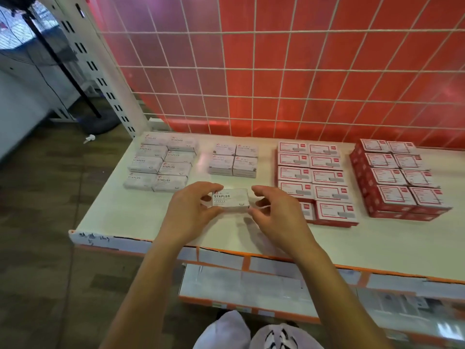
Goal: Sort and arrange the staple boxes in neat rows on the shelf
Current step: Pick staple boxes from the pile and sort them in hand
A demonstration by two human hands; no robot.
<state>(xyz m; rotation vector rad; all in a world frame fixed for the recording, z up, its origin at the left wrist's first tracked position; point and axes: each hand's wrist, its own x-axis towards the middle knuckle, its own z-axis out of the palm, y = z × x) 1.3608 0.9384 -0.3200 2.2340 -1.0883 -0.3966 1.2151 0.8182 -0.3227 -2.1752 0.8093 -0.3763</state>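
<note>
A white box printed STAPLES (231,199) is just above the white shelf (130,212), near its front. My left hand (191,212) grips its left end with thumb and curled fingers. My right hand (274,215) is at the box's right end with curled fingers; whether it touches the box I cannot tell. Behind, at the far left, several white STAPLES boxes (161,163) lie in two columns. A square block of smaller white boxes (233,159) sits in the middle.
Red-and-white boxes (317,180) fill two columns right of my hands, and a taller stack of red boxes (400,177) stands further right. A white wire grid (276,71) on a red wall backs the shelf. A lower shelf (251,288) juts out below.
</note>
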